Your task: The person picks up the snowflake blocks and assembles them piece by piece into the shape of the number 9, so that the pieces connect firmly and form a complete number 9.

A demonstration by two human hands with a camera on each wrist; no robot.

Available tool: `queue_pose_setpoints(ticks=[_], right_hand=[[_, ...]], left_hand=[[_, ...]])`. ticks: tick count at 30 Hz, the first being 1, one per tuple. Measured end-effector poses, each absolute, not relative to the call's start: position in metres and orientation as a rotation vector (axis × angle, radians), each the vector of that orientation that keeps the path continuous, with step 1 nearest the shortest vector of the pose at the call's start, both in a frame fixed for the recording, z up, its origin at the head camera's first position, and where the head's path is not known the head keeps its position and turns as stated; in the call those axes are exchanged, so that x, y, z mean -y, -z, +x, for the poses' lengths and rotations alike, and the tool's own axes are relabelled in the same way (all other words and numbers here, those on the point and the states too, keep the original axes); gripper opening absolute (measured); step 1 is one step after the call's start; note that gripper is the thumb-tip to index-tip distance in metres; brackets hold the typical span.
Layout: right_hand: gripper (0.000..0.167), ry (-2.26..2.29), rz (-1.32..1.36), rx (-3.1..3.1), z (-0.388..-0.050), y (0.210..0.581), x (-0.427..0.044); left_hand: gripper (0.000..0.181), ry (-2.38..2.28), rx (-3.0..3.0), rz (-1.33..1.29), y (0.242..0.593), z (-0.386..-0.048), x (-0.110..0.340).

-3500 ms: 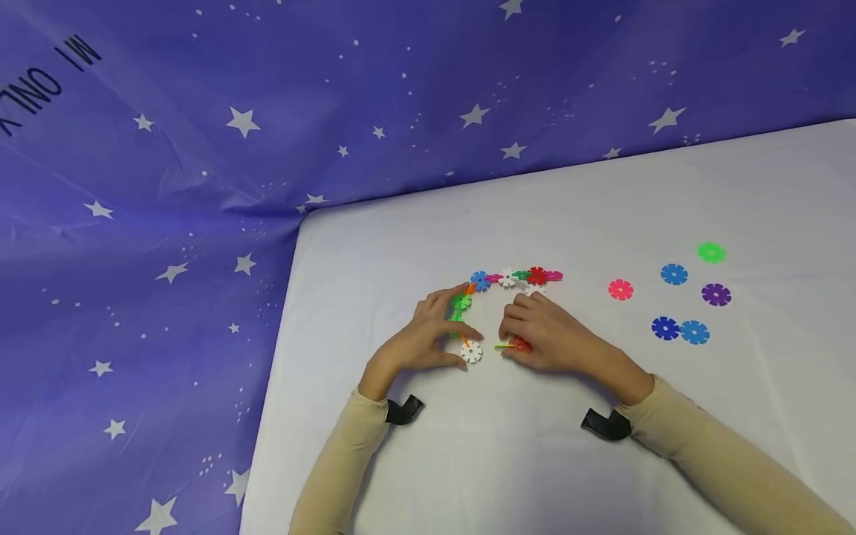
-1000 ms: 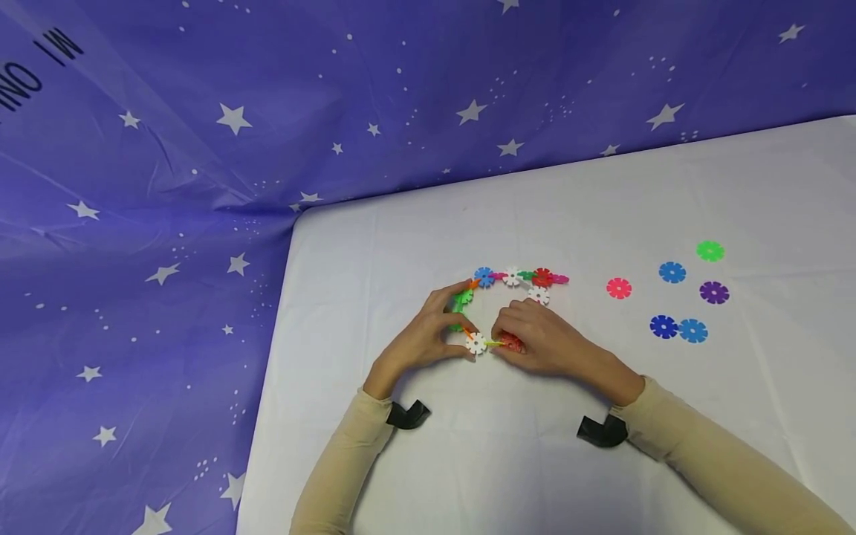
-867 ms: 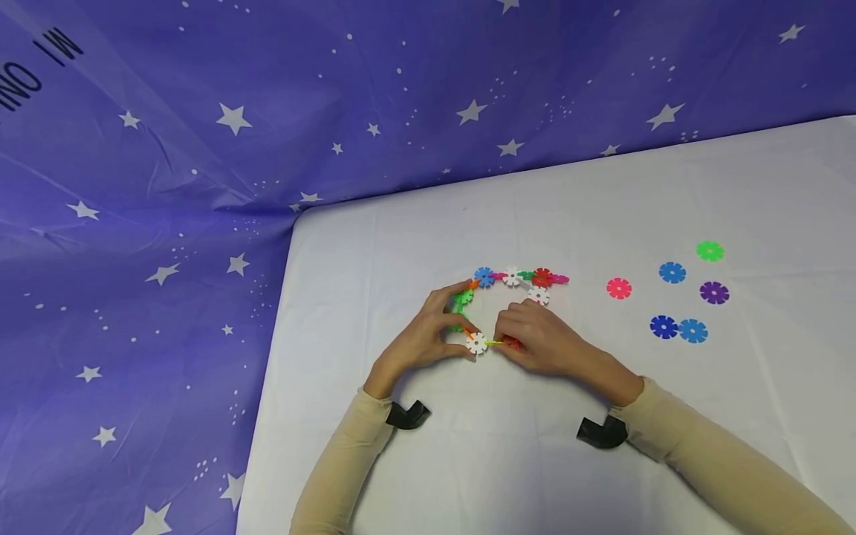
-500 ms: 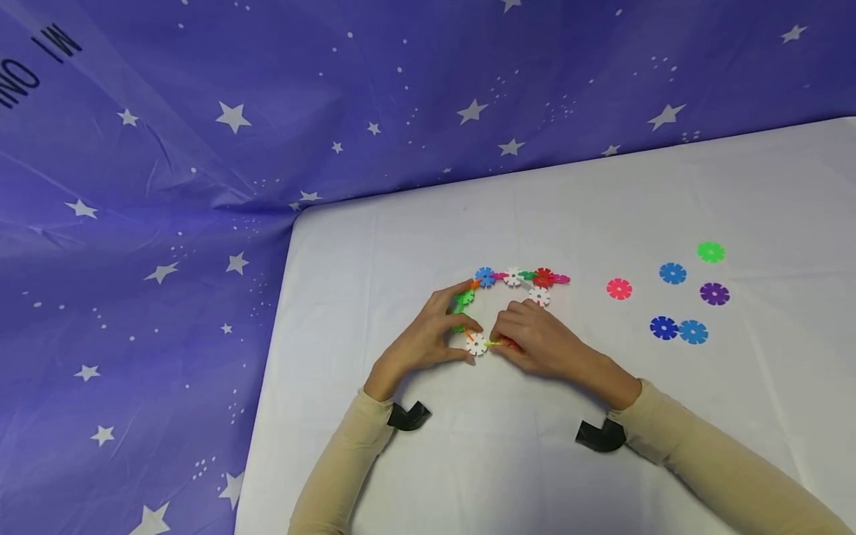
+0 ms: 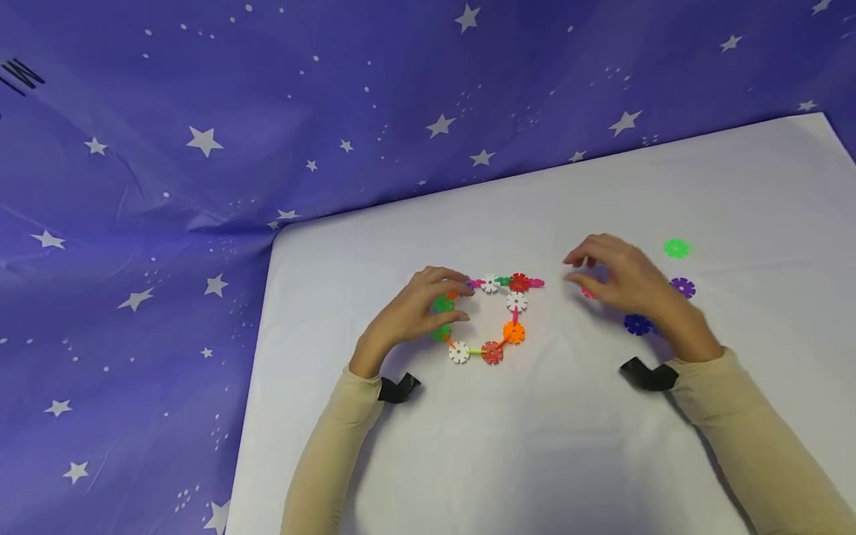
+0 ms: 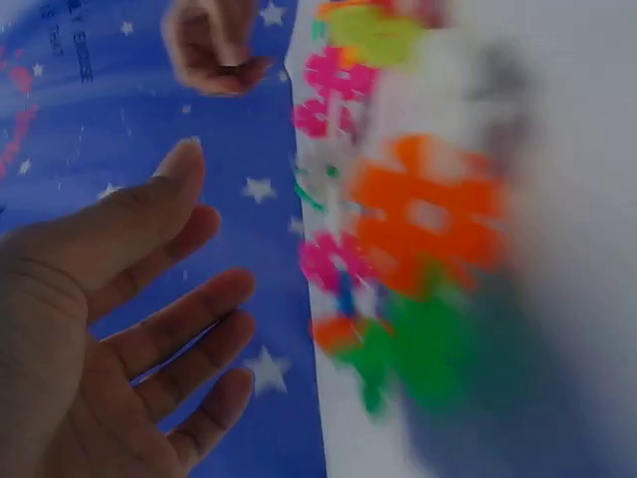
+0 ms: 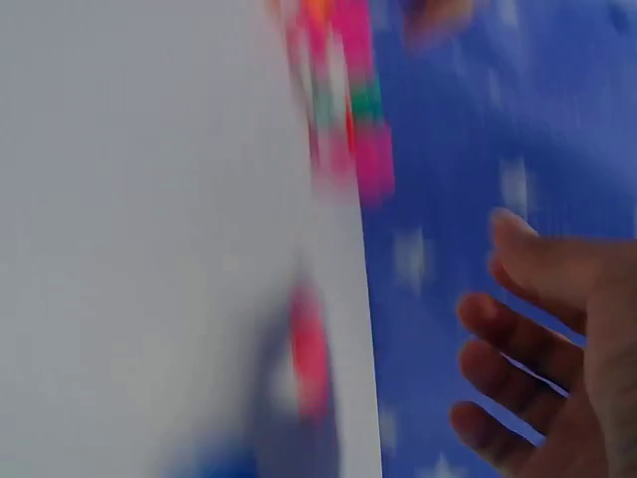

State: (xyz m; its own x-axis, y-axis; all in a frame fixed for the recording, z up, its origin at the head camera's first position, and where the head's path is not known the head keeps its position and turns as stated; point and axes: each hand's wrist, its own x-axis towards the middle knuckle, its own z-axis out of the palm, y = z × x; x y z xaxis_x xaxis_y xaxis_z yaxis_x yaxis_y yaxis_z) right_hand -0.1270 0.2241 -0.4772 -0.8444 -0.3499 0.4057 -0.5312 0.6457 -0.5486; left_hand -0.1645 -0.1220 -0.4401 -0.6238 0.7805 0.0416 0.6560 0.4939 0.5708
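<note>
The joined flowers (image 5: 487, 354) are red, white, green, orange, pink and yellow — the purple cloth (image 5: 394, 33) has white stars (image 5: 204, 141), the table (image 5: 468, 475) plain white.

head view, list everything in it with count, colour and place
looped chain of discs: one, mixed colours, mid-table, partly hidden
green loose disc: one, bright green, farthest back
purple loose disc: one, purple, nearer than the green one
dark blue loose disc: one, dark blue, nearer than the purple one
pink loose disc: one, pink, mostly hidden, nearest the chain
table: one, white-covered, under the discs
curtain: one, starry blue-purple, behind and left of the table
lettering: one patch, black, upper left
straps: two, black, one per wrist
sleeves: two, beige, lower left and right
left hand: one, bare, at the chain's left side
right hand: one, bare, over the loose discs, hiding some
</note>
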Motion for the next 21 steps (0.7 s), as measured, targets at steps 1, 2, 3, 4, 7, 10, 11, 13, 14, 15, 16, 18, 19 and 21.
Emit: queue_pose_setpoints(ticks=[1,2,3,4,7,10,11,13,14,15,16,18,19,21], right_hand=[[0.028,-0.978,0.637,2.665,-0.129,0.477,-0.241],[0.03,-0.954,0.557,2.738,-0.13,0.477,-0.256],[0.031,-0.927,0.485,2.814,-0.13,0.477,-0.269],[0.032,-0.891,0.409,2.9,-0.13,0.477,-0.279],[0.035,-0.853,0.307,3.089,-0.131,0.478,-0.297],[0.037,-0.861,0.296,3.196,-0.133,0.48,-0.301],[0.037,-0.873,0.301,3.216,-0.133,0.481,-0.301],[0.037,-0.89,0.296,3.242,-0.135,0.482,-0.3],[0.036,-0.896,0.287,3.246,-0.135,0.482,-0.299],[0.036,-0.901,0.27,3.249,-0.136,0.482,-0.299],[0.035,-0.904,0.242,3.25,-0.136,0.482,-0.298],[0.034,-0.888,0.191,3.244,-0.135,0.481,-0.298],[0.033,-0.872,0.172,3.241,-0.135,0.481,-0.298],[0.028,-0.87,0.145,3.215,-0.133,0.48,-0.296]], left_hand=[[0.034,-0.789,-2.493,1.25,0.437,-0.172,0.112],[0.034,-0.754,-2.469,1.265,0.435,-0.179,0.101],[0.034,-0.718,-2.445,1.276,0.433,-0.186,0.09],[0.034,-0.68,-2.425,1.283,0.432,-0.192,0.08],[0.035,-0.587,-2.373,1.252,0.433,-0.207,0.055],[0.034,-0.543,-2.332,1.205,0.438,-0.217,0.041],[0.033,-0.544,-2.316,1.196,0.44,-0.219,0.037],[0.032,-0.54,-2.291,1.207,0.444,-0.222,0.031],[0.032,-0.536,-2.28,1.218,0.446,-0.223,0.027],[0.031,-0.531,-2.271,1.229,0.448,-0.224,0.025],[0.03,-0.523,-2.263,1.245,0.45,-0.224,0.022],[0.028,-0.501,-2.258,1.272,0.452,-0.223,0.016],[0.026,-0.491,-2.261,1.283,0.454,-0.223,0.014],[0.023,-0.48,-2.272,1.289,0.457,-0.222,0.01]])
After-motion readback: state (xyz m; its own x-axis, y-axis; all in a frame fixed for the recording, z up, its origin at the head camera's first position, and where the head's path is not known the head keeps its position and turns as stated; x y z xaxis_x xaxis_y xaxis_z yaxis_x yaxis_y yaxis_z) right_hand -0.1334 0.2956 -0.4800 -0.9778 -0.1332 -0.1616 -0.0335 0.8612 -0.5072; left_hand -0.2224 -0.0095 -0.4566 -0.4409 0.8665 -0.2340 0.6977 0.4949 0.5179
